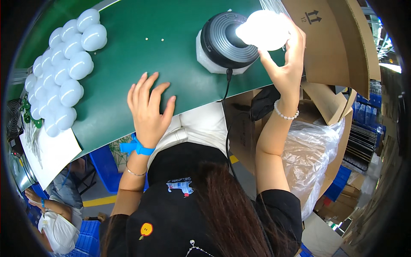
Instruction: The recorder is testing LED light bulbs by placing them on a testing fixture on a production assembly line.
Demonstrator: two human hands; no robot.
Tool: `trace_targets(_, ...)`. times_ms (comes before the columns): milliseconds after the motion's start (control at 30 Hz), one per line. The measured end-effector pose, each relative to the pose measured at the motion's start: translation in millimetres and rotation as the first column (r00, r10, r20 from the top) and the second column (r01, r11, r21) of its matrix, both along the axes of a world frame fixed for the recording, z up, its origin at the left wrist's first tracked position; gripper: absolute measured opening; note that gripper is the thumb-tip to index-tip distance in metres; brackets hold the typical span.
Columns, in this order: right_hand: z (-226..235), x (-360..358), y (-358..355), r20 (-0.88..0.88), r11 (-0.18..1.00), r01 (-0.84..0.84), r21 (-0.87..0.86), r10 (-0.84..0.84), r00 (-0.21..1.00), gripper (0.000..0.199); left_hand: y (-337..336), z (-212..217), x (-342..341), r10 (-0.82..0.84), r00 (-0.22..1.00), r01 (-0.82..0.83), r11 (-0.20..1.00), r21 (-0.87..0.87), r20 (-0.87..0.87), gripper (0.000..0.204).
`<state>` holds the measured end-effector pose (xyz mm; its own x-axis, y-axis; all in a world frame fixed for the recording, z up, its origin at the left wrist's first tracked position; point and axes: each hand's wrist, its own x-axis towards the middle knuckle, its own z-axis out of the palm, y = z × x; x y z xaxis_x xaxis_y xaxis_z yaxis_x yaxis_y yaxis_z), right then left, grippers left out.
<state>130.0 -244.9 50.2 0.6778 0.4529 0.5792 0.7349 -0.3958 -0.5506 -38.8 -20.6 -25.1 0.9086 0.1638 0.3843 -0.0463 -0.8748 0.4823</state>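
Note:
My right hand [287, 60] grips a brightly lit light bulb [266, 31], thumb below and fingers round its far side. The bulb's base meets the middle of a round, ribbed black-and-grey test socket [227, 39]; glare hides the exact contact. A black cable [228, 81] runs from the socket toward me. My left hand [150, 109] lies on the green table [180, 60] near its front edge, fingers spread, holding nothing. At the far left, white bulbs [64, 70] stand packed together in rows.
White padding [204, 58] lies under the socket. An open cardboard box [329, 38] rises at the right, above another box lined with clear plastic [308, 150]. White paper [53, 156] with thin wires sits at the left table corner. Another person [60, 222] sits at the lower left.

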Motion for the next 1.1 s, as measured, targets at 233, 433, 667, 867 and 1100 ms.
trace_targets(233, 8, -4, 17, 0.369, 0.98, 0.15, -0.131, -0.092, 0.925, 0.076, -1, 2, 3, -0.017, 1.0, 0.017, 1.0, -0.004, -0.001, 0.026)
trace_targets(433, -7, 16, 40, 0.477, 0.99, 0.129, 0.053, -0.138, 0.868, 0.075, 0, -2, 1, -0.001, 1.0, 0.001, 1.0, -0.001, 0.011, 0.027)
trace_targets(667, -14, 7, 54, 0.366, 0.929, 0.315, 0.194, -0.367, 0.855, 0.071, 2, 1, -3, -0.023, 1.0, 0.023, 1.0, 0.004, -0.016, 0.025)
trace_targets(867, -17, -45, 104, 0.291, 1.0, 0.019, 0.002, -0.019, 0.956, 0.066, 14, 29, -11, -0.148, 0.946, 0.284, 0.806, -0.52, 0.287, 0.008)
trace_targets(1100, -49, -67, 173, -0.062, 0.936, -0.316, -0.158, 0.31, 0.949, 0.063, -2, 161, -34, -0.158, 0.682, 0.715, -0.063, -0.696, 0.714, 0.017)
